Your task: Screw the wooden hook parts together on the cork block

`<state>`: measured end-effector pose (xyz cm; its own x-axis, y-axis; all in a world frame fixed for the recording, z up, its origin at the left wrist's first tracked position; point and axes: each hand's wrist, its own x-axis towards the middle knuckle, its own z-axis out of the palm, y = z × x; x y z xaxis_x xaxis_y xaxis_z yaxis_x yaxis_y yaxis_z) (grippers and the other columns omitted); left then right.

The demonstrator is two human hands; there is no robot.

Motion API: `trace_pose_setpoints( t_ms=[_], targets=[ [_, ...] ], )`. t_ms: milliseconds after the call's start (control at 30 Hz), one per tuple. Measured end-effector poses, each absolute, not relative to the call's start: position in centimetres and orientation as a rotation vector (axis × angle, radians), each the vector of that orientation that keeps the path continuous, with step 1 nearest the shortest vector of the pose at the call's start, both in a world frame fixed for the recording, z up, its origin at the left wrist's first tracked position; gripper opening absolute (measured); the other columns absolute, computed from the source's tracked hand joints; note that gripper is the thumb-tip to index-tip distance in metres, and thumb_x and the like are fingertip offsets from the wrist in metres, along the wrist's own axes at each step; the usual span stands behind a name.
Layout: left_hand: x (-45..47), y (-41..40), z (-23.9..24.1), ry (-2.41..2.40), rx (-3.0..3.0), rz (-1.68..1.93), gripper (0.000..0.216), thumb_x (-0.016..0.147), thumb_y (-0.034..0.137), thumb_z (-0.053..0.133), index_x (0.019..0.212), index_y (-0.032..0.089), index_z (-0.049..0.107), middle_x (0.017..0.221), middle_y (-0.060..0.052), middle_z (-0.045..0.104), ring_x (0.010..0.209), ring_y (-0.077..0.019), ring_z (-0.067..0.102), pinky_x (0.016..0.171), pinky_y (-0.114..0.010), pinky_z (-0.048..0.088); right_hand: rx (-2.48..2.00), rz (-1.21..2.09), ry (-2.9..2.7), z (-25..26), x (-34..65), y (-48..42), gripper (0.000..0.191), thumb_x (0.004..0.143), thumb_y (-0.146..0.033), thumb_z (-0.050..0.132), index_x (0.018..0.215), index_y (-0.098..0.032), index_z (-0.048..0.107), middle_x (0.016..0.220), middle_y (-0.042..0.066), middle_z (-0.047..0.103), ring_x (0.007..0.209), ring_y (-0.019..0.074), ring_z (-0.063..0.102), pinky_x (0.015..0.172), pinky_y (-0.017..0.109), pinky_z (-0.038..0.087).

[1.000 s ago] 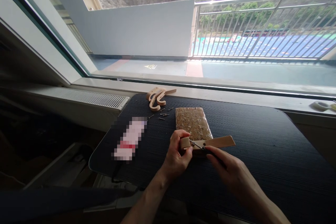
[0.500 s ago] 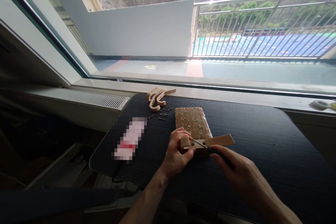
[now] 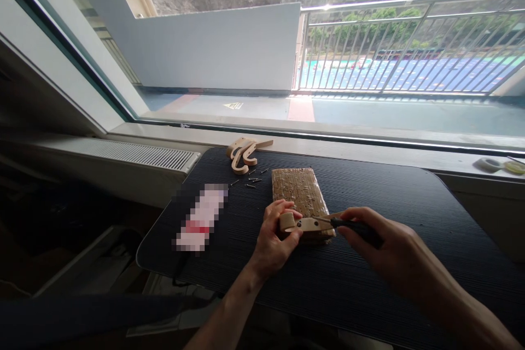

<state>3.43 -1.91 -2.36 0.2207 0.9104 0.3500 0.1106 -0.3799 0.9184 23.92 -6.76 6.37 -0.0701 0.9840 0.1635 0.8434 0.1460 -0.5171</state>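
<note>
My left hand [image 3: 275, 235] grips the curled end of a pale wooden hook [image 3: 307, 225], thumb in front and fingers behind. The hook lies across the near end of a corrugated cardboard block [image 3: 298, 188], and dark round spots show on its face. My right hand [image 3: 388, 235] is closed around the black handle of a screwdriver [image 3: 360, 229]. Its thin metal shaft points left over the hook; I cannot tell whether the tip touches it. The hook's right end is partly hidden behind my right hand.
Other wooden hooks [image 3: 244, 154] lie at the table's far edge, with several loose screws [image 3: 253, 179] near them. A blurred pink item [image 3: 203, 219] rests on the left of the black table [image 3: 410, 202]. Tape rolls [image 3: 489, 164] sit on the windowsill at right.
My right hand has moved right and slightly up, drawing the screwdriver's tip rightward from the dark spot near the curl. My left hand keeps its hold on the hook.
</note>
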Motion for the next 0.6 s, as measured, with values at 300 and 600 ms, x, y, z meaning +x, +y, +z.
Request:
trace_pose_setpoints(
  t_ms=[300,600],
  targets=[
    [3.2,-1.7,-2.0,0.974,1.636,1.237,0.04,0.075,0.01,0.062,0.112,0.024,0.056,0.094,-0.003,0.066,0.114,-0.0205,0.051,0.101,-0.039,0.039,-1.677,0.287,-2.151,9.4,21.7,-4.9,0.021,0.089,-0.042,0.045,0.092,-0.023,0.053,0.061,-0.004,0.06,0.048,0.0115,0.049,0.049,0.024,0.035],
    [3.3,-1.7,-2.1,0.957,1.629,1.238,0.036,0.076,0.009,0.061,0.108,0.024,0.057,0.095,-0.004,0.065,0.115,-0.0203,0.049,0.102,-0.039,0.038,-1.664,0.271,-2.24,10.0,21.2,-4.4,0.019,0.089,-0.039,0.045,0.091,-0.022,0.054,0.064,-0.003,0.061,0.048,0.0109,0.048,0.049,0.024,0.031]
  ],
)
